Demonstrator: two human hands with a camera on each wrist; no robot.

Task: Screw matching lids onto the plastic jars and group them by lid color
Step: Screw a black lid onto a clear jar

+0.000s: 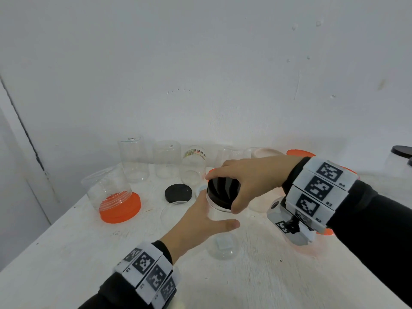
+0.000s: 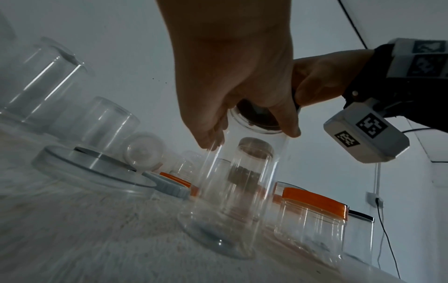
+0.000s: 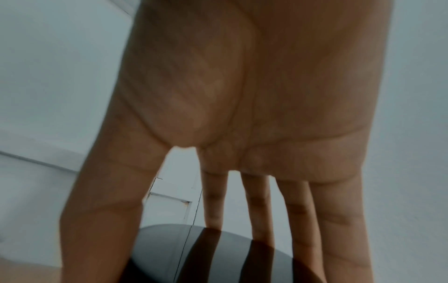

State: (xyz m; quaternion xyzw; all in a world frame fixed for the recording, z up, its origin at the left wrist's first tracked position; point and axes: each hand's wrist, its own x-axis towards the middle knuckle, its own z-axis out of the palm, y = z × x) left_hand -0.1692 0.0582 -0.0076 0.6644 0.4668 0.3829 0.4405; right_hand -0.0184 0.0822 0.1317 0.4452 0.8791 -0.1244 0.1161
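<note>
**Black lid going onto a clear jar**

White wall and a white worktop (image 1: 66, 253) frame the job: a row of lidless clear jars (image 1: 133, 159) stands at the back, a loose black lid (image 1: 178, 192) lies near the middle, and an orange lid (image 1: 121, 208) sits at the left under a tilted jar.

At the centre the left hand (image 1: 198, 226) wraps the upper body of an upright clear jar (image 2: 232, 201) that stands on the worktop. The right hand (image 1: 252, 179) reaches down from above, its thumb and fingers curled round the rim of the black lid on the jar (image 1: 223, 192). Whether the threads have caught cannot be told.

To do this step well, the lid should probably sit level before any turn, as a tilted start risks cross-threading. The left hand's grip should likely be firm yet not squeezing, since thin plastic can go out of round. Short turns with regrips, stopping at first resistance, seem enough. Judging by the far right, a black-lidded jar (image 1: 399, 161) marks where this one belongs.
</note>
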